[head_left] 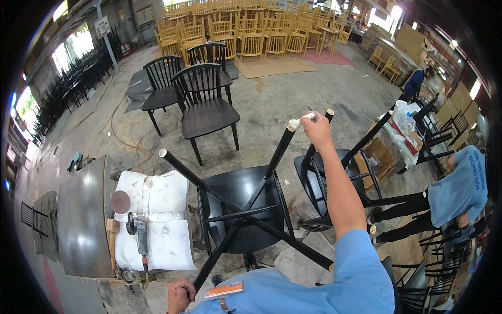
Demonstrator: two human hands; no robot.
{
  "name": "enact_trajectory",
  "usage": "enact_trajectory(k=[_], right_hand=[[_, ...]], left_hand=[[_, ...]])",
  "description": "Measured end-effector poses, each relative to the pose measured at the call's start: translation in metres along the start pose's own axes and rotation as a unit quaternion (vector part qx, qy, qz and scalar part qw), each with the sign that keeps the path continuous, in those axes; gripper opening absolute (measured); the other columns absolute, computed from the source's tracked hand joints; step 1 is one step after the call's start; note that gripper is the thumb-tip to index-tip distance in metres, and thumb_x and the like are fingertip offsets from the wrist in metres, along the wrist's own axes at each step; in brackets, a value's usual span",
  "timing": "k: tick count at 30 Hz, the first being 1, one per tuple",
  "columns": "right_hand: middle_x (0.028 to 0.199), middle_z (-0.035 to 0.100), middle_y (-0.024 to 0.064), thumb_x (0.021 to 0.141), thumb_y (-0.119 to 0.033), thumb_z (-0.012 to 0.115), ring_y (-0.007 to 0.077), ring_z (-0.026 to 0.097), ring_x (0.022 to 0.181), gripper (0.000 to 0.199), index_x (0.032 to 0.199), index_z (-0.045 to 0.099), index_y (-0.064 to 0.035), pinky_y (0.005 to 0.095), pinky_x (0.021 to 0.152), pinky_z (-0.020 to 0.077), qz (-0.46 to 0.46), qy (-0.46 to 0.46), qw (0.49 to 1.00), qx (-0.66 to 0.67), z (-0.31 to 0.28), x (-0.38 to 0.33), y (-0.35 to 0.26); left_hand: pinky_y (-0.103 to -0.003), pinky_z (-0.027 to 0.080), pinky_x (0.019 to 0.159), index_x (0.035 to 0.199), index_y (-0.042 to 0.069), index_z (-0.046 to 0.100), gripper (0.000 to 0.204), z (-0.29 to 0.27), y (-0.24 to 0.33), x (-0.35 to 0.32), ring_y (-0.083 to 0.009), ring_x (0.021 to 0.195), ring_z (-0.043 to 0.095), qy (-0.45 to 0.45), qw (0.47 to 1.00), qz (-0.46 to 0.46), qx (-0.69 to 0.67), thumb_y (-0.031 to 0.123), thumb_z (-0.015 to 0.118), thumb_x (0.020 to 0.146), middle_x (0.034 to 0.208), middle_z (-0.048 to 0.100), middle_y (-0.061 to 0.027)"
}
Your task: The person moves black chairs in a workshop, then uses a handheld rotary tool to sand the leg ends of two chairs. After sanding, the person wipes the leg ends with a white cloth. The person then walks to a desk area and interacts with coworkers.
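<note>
An upturned black wooden chair (240, 201) is before me, its legs splayed upward with pale bare wood at the tips. My right hand (317, 131) is stretched forward, its fingers pinching a small white cloth (300, 121) against the tip of the far right leg. My left hand (181, 293) is low at the left, fingers curled, beside the near left leg. Whether anything is inside those fingers is hidden. A second upturned black chair (345, 157) stands just right of the first.
On the left, an angle grinder (140, 238), a wooden mallet (112, 230) and a round sanding disc (120, 202) lie on white sheets (172, 246) beside a metal-topped table (86, 220). Upright black chairs (209, 115) stand ahead. A co-worker in blue (455, 183) is at the right.
</note>
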State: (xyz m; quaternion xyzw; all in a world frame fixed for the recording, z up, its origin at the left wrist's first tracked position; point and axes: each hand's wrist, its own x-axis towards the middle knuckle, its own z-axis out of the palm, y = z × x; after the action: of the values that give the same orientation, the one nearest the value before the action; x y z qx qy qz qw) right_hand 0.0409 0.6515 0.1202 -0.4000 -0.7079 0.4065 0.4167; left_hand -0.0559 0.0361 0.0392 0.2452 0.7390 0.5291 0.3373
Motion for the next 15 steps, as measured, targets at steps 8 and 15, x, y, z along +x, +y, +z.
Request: enact_trajectory(k=[8, 15], right_hand=[[0.069, 0.060, 0.0024, 0.082, -0.016, 0.067, 0.0087, 0.053, 0.060, 0.023, 0.095, 0.067, 0.0024, 0.0264, 0.053, 0.0415, 0.017, 0.092, 0.995, 0.039, -0.014, -0.002, -0.020], [0.072, 0.059, 0.0015, 0.087, -0.013, 0.067, 0.0076, 0.052, 0.059, 0.017, 0.098, 0.065, -0.0003, 0.0246, 0.051, 0.0426, -0.029, -0.228, 0.948, 0.218, 0.159, -0.023, -0.090]], left_hand=[[-0.028, 0.035, 0.039, 0.061, 0.004, 0.051, 0.080, 0.003, 0.002, -0.004, -0.0148, 0.037, 0.044, 0.049, 0.994, -0.080, -0.056, 0.073, 0.032, 0.095, 0.048, 0.051, -0.0076], [-0.031, 0.034, 0.047, 0.068, 0.007, 0.050, 0.072, -0.019, -0.019, -0.003, -0.0152, 0.039, 0.039, 0.219, 0.856, 0.115, -0.454, 0.070, 0.032, 0.096, 0.049, 0.044, -0.0035]])
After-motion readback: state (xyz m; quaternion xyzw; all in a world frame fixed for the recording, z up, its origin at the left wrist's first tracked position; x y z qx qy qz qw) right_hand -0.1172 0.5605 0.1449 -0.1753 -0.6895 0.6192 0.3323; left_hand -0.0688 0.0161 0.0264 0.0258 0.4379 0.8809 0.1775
